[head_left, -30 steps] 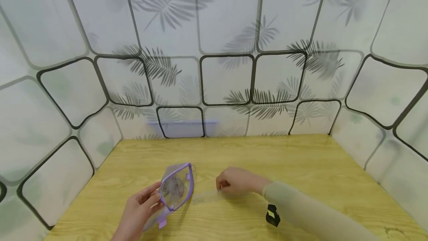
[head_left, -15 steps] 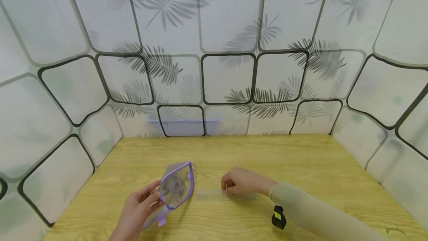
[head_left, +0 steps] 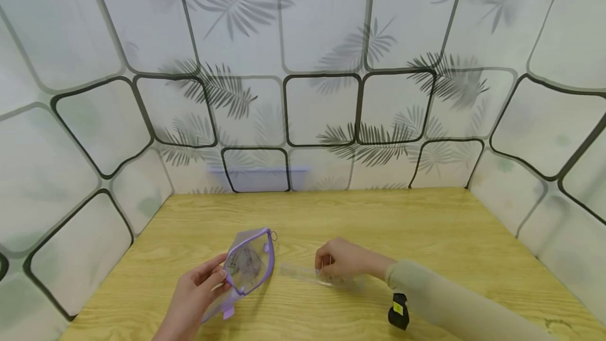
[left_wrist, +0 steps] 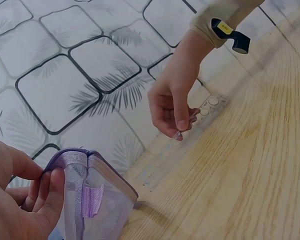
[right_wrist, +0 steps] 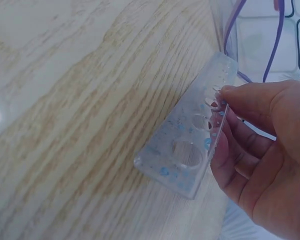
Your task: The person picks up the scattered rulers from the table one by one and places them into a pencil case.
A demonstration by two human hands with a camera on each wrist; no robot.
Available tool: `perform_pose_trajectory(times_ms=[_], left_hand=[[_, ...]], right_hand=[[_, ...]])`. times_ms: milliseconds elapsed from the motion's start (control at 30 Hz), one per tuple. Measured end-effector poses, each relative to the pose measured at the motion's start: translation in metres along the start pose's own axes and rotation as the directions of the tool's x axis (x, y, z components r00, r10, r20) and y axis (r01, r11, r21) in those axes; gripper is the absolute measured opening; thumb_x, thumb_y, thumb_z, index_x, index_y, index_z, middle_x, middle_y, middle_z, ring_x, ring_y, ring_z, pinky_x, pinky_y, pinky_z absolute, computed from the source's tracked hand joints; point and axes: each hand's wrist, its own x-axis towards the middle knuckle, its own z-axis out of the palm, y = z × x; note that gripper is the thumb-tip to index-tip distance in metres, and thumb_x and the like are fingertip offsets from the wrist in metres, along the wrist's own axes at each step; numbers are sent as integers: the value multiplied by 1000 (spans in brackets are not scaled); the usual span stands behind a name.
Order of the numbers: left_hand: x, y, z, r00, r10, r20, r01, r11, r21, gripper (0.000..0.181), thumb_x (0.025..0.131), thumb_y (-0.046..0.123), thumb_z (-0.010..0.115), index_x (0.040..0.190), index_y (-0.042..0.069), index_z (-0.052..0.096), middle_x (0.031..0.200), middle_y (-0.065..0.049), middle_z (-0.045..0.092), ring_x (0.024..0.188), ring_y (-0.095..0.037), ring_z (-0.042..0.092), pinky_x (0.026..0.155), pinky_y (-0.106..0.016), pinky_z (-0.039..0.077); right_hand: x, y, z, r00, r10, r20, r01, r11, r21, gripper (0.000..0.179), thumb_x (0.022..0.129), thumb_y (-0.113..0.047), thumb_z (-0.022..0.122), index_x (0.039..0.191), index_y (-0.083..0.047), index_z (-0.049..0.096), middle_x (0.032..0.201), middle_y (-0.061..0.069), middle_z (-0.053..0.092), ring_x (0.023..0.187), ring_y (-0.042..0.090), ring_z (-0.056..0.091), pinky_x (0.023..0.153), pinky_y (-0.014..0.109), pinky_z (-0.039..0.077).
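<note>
My left hand point(head_left: 196, 291) holds a see-through zip pouch point(head_left: 272, 263) by its rim, thumb on one side. Its purple-edged mouth gapes towards the right, and a clear patterned piece point(head_left: 246, 262) shows inside. In the left wrist view the pouch point(left_wrist: 110, 207) has a small purple tab on its side. My right hand point(head_left: 342, 258) pinches a clear stencil ruler point(head_left: 295, 271) between thumb and fingers. Round holes of different sizes and blue specks mark the ruler point(right_wrist: 162, 155) in the right wrist view. Its left end lies just right of the pouch's mouth.
A light wood-grain table point(head_left: 435, 236) lies under both hands. Patterned fabric walls point(head_left: 322, 109) close it in at the back and both sides. A black camera point(head_left: 399, 313) is strapped under the right sleeve point(head_left: 440, 299).
My right hand has shifted slightly to the right with the ruler. The ruler has turned, its left end now farther from me than its right. The left hand and pouch stay nearly still.
</note>
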Motion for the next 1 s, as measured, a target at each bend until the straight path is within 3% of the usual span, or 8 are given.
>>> perform_pose_trajectory(times_ms=[433, 633, 1000], left_hand=[[0, 0, 0, 1000, -3, -5, 3, 1000, 10, 47, 100, 2, 51, 145, -7, 42, 95, 4, 55, 91, -6, 60, 83, -21, 59], [0, 0, 0, 1000, -3, -9, 4, 1000, 12, 47, 100, 2, 52, 145, -6, 43, 95, 4, 55, 90, -6, 60, 83, -21, 59], [0, 0, 0, 1000, -15, -15, 15, 1000, 9, 47, 100, 1, 51, 145, -6, 43, 95, 4, 55, 90, -6, 60, 83, -21, 59]], right_hand=[[-8, -1, 1, 999, 41, -6, -40, 982, 184, 4, 93, -13, 68, 93, -11, 72, 75, 0, 68, 55, 5, 57, 50, 18, 50], [-10, -7, -1, 997, 80, -12, -73, 955, 286, 8, 94, -9, 64, 95, -4, 71, 73, 4, 67, 46, 8, 46, 43, 17, 40], [-11, -8, -1, 996, 93, -16, -80, 924, 374, 12, 96, -8, 61, 102, 0, 68, 72, 9, 64, 49, 13, 47, 44, 21, 42]])
